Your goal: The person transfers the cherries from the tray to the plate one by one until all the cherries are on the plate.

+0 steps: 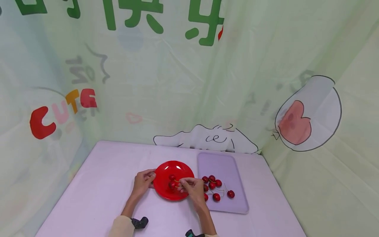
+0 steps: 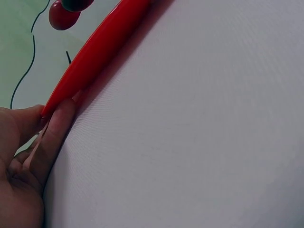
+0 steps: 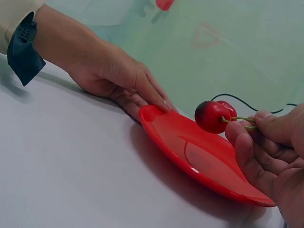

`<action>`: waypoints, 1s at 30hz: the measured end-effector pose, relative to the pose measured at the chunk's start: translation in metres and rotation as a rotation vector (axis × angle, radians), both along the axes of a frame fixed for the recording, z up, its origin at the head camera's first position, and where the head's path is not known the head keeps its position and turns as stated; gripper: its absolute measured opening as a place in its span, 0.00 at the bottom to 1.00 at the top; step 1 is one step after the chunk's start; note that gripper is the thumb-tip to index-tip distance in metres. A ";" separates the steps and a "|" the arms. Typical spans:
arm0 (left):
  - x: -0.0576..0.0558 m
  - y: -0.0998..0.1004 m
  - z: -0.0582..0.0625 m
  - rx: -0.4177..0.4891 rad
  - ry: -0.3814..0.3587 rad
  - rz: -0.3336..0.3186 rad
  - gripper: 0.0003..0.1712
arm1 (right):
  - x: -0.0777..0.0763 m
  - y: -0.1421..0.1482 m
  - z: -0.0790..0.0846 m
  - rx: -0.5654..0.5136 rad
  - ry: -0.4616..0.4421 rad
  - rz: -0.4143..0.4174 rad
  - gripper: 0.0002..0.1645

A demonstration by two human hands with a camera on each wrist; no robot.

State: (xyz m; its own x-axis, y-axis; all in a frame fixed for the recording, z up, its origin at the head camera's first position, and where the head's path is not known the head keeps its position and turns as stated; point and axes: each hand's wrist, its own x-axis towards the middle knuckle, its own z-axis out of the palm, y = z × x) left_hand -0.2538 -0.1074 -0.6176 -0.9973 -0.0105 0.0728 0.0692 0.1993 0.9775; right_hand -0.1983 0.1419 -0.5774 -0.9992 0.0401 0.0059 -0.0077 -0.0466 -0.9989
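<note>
Left hand (image 1: 143, 181) pinches plate (image 1: 161, 185) edge, fingers (image 2: 58, 121) under it per left wrist view. Right hand (image 1: 193, 189) pinches stems (image 3: 243, 118); right wrist view has cherries (image 3: 210, 118), probably two, above plate. Tray (image 1: 218, 164) with other cherries (image 1: 231, 194) shows only in head view.

A pale table (image 1: 113, 166) bears a lilac tray (image 1: 217, 164) (red plate (image 1: 161, 184) just beside it)

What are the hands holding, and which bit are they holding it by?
The right hand holds two cherries by their green stems. The left hand pinches the red plate by its rim.
</note>
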 end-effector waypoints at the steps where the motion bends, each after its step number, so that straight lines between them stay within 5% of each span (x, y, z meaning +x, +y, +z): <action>1: 0.000 0.000 0.000 0.000 0.001 0.001 0.17 | 0.000 -0.001 0.000 0.008 -0.001 -0.001 0.17; 30: -0.002 -0.002 -0.004 -0.001 0.013 -0.008 0.17 | -0.011 -0.024 -0.006 0.040 0.016 0.058 0.16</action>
